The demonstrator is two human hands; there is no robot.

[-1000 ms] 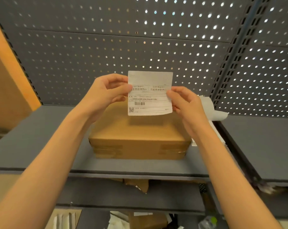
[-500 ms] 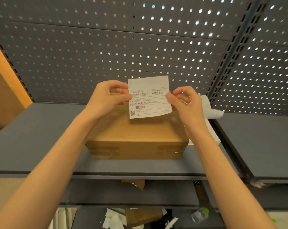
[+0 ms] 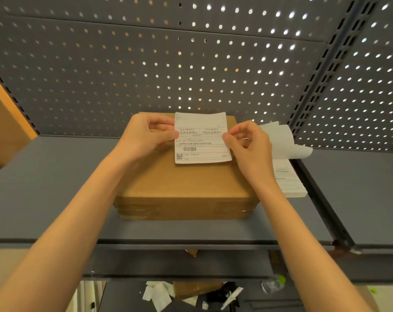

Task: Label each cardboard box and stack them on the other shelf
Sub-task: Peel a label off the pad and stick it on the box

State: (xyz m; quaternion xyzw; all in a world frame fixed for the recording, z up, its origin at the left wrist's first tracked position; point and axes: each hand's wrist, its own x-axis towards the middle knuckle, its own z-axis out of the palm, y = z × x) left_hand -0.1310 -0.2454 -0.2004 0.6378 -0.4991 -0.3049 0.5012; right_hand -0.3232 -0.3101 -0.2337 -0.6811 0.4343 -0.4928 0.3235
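White label [image 3: 202, 138] now lowered onto cardboard box [image 3: 184, 185].

There is a single view, from a camera worn on the person's head. It looks forward and down along both forearms at a grey shelf [image 3: 56, 188] close in front, near enough that the hands fill the middle. The wide lens also takes in the perforated back panel [image 3: 146, 64] above and the lower shelves at the bottom edge.

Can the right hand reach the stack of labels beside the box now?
Probably yes, once free: the label stack lies uncovered just beside the right hand, but that hand is pinching the label.
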